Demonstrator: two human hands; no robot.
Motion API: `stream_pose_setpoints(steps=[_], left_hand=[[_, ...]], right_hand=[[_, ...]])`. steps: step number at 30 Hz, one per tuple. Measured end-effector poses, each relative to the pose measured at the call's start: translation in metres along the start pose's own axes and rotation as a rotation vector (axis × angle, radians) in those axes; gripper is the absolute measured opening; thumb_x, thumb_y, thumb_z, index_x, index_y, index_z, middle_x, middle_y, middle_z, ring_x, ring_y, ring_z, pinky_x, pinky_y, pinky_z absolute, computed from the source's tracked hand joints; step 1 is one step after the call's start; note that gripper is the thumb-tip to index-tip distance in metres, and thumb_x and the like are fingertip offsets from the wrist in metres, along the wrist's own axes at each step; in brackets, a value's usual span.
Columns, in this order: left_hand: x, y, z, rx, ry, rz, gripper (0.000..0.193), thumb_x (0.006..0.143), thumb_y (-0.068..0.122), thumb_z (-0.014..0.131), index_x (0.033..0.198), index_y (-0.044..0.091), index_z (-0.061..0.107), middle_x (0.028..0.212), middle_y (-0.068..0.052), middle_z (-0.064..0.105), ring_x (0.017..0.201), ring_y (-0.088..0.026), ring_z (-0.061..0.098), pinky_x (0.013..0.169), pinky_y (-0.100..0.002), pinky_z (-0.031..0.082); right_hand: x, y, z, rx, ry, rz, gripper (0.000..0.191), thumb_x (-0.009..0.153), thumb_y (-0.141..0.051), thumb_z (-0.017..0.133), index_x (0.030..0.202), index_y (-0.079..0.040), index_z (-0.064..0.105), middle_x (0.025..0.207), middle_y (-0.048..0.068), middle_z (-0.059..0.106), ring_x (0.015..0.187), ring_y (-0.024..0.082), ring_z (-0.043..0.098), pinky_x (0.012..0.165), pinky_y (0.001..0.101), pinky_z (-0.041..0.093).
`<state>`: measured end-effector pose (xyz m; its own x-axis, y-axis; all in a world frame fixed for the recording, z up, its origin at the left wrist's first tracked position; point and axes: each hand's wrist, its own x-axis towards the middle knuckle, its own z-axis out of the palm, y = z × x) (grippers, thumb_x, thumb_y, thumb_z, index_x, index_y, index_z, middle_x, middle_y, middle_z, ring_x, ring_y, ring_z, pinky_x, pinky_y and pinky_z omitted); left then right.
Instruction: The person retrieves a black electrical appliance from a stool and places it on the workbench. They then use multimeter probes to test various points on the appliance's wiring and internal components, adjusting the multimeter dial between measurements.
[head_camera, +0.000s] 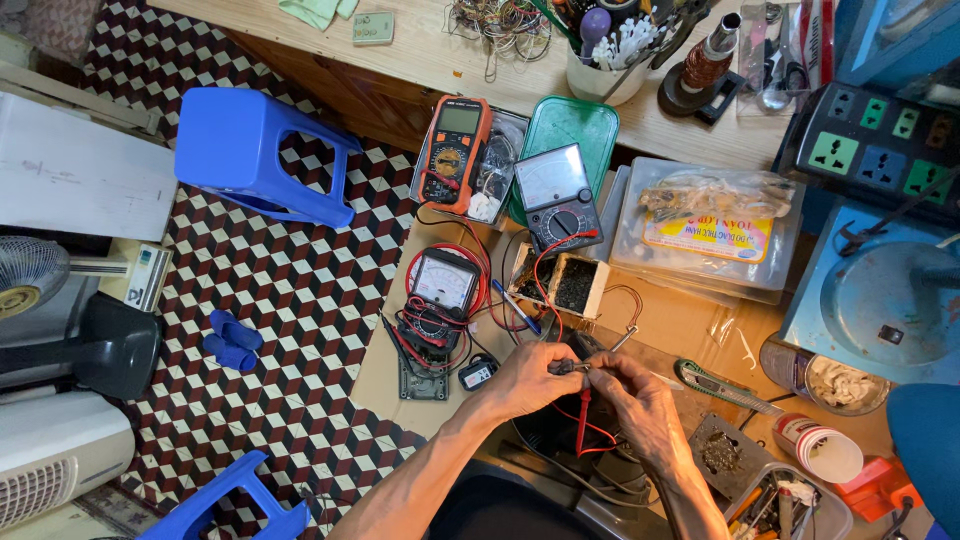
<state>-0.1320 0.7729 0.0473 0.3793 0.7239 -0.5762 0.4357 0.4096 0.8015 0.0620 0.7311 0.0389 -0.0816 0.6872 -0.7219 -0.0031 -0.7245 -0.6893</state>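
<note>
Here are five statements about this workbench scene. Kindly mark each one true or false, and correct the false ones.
1. Both hands meet over a small part with red wires. True: the left hand and right hand pinch it together.
2. The orange multimeter lies right of the green tray. False: it lies to the left.
3. A blue stool stands on the patterned floor. True.
4. The utility knife is in the right hand. False: it lies on the cardboard.
5. The power strip is red. False: black, with green and blue sockets.
</note>
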Motion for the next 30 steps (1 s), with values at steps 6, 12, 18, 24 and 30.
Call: stream_pose_setpoints(steps=[6, 12, 18, 24, 30], left_hand=[[-0.002, 0.003, 0.0, 0.006, 0.01, -0.008, 0.025, 0.082, 0.026, 0.073, 0.088, 0.002, 0.071, 0.071, -0.002, 0.066, 0.065, -0.009, 0.059, 0.059, -0.03, 0.047], [-0.001, 0.003, 0.0, -0.002, 0.003, -0.041, 0.024, 0.083, 0.028, 0.073, 0.087, 0.004, 0.072, 0.07, 0.0, 0.065, 0.065, -0.009, 0.058, 0.059, -0.029, 0.046], [-0.001, 0.001, 0.001, -0.012, 0.008, -0.019, 0.024, 0.083, 0.027, 0.073, 0.087, 0.003, 0.072, 0.07, 0.001, 0.064, 0.064, -0.008, 0.056, 0.059, -0.029, 0.045], [0.0, 0.001, 0.002, -0.01, 0.01, -0.01, 0.026, 0.085, 0.028, 0.072, 0.088, 0.002, 0.072, 0.07, 0.0, 0.064, 0.065, -0.008, 0.055, 0.058, -0.03, 0.044], [-0.002, 0.002, 0.002, -0.025, 0.025, 0.009, 0.028, 0.084, 0.028, 0.071, 0.092, 0.001, 0.073, 0.072, -0.002, 0.066, 0.066, -0.009, 0.058, 0.059, -0.029, 0.046]], right_hand=[[0.005, 0.006, -0.001, 0.0, 0.003, -0.018, 0.023, 0.095, -0.02, 0.064, 0.105, -0.002, 0.074, 0.082, 0.003, 0.07, 0.07, 0.008, 0.059, 0.063, 0.0238, 0.048], [0.01, 0.014, -0.001, 0.016, 0.004, -0.055, 0.024, 0.095, -0.019, 0.065, 0.109, -0.002, 0.074, 0.083, 0.002, 0.07, 0.07, 0.007, 0.058, 0.062, 0.023, 0.047], [0.009, 0.013, -0.001, -0.068, 0.031, -0.068, 0.025, 0.095, -0.021, 0.065, 0.108, -0.002, 0.074, 0.08, 0.001, 0.068, 0.069, 0.007, 0.054, 0.061, 0.0231, 0.044], [0.006, 0.01, 0.001, -0.045, 0.033, -0.076, 0.024, 0.096, -0.021, 0.063, 0.106, -0.002, 0.074, 0.08, 0.001, 0.067, 0.067, 0.008, 0.051, 0.059, 0.0235, 0.041], [0.005, 0.009, 0.002, -0.006, 0.021, -0.065, 0.024, 0.096, -0.022, 0.063, 0.106, -0.002, 0.073, 0.081, 0.002, 0.067, 0.069, 0.008, 0.054, 0.061, 0.0231, 0.044]])
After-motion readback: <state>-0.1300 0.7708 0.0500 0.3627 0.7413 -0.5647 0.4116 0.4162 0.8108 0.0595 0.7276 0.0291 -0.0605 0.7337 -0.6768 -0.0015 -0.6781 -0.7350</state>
